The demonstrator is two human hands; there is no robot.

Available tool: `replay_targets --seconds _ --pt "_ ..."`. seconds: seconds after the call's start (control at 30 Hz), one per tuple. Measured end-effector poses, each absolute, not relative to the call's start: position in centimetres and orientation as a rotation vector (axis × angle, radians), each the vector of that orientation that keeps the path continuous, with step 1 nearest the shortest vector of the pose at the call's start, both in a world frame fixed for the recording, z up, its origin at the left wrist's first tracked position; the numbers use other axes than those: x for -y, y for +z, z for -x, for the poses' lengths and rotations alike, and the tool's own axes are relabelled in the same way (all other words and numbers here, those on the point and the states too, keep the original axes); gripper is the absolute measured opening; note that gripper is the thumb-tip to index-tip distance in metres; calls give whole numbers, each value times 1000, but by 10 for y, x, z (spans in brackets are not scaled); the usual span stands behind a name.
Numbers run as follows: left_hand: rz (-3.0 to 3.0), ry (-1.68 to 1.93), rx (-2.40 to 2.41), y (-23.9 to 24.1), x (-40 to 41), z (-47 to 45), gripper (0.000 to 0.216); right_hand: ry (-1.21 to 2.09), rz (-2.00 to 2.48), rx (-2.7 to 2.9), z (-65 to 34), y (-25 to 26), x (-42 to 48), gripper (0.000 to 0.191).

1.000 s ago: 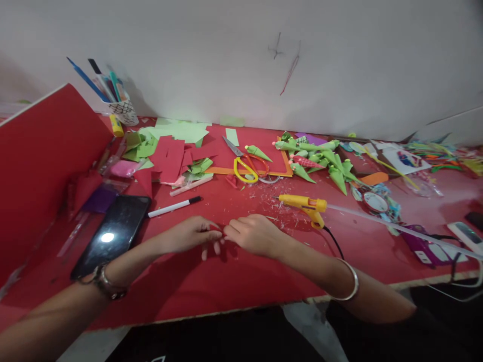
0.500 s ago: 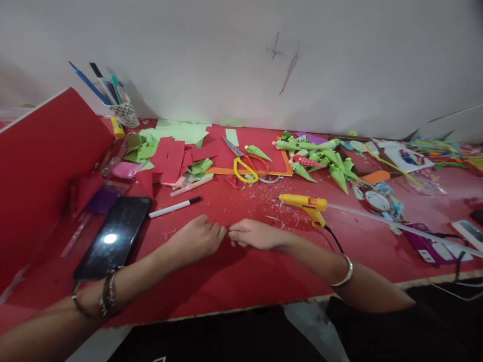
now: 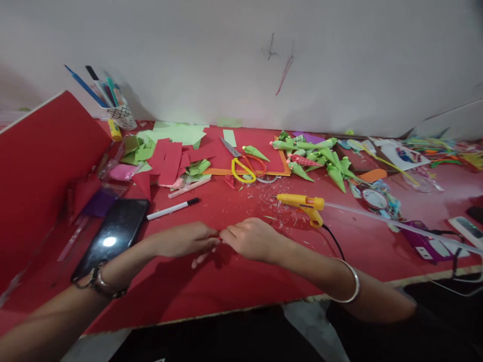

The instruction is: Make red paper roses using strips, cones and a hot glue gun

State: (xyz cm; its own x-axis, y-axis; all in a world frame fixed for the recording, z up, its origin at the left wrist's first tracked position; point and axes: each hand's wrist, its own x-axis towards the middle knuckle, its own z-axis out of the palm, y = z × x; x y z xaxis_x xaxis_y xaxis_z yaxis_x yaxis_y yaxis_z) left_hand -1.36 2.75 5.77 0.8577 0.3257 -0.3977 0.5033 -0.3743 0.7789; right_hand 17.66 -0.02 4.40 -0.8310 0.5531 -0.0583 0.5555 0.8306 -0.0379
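My left hand (image 3: pixel 185 239) and my right hand (image 3: pixel 255 240) meet above the front of the red table (image 3: pixel 211 296). Thumb and forefinger of the left are pinched together, while its other fingers hang loosely below. The right hand is curled closed, its fingertips against the left's. Whatever is pinched between them is too small or hidden to make out. Beyond the left hand lies a white marker with a black cap (image 3: pixel 171 208). A yellow glue gun (image 3: pixel 302 202) rests past the right hand, a long clear glue stick trailing from its back. Yellow-and-red-handled scissors (image 3: pixel 243 166) lie open farther back.
Red paper strips (image 3: pixel 166 161) and green paper scraps lie at the back left. Several green paper cones (image 3: pixel 334 166) are piled at the back right. A black phone (image 3: pixel 113 236) lies beside my left forearm. A patterned pen cup (image 3: pixel 123 116) stands near the wall.
My left hand has turned and its lower fingers have loosened from a fist. The right hand has rolled over, knuckles up, and shifted slightly left. The view has moved a little.
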Motion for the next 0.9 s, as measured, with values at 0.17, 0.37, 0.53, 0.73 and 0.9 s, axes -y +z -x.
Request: replay_targets --seconds 0.17,0.37,0.53,0.73,0.9 --pt "-2683 -278 -934 45 -26 2 20 -198 -1136 -2826 -177 38 -4 17" --pt "-3172 -134 -834 33 -23 -3 25 -658 -1437 -2719 -179 35 -10 26" --pt "-3354 10 -705 33 -21 -2 23 -1797 -1531 -2454 -182 32 -8 24" --pt "-3427 216 -549 28 -18 4 22 -2290 -1343 -1966 -187 27 -1 26" --pt "-3435 278 -461 27 -17 12 25 -2821 -1103 -1247 -187 23 3 23"
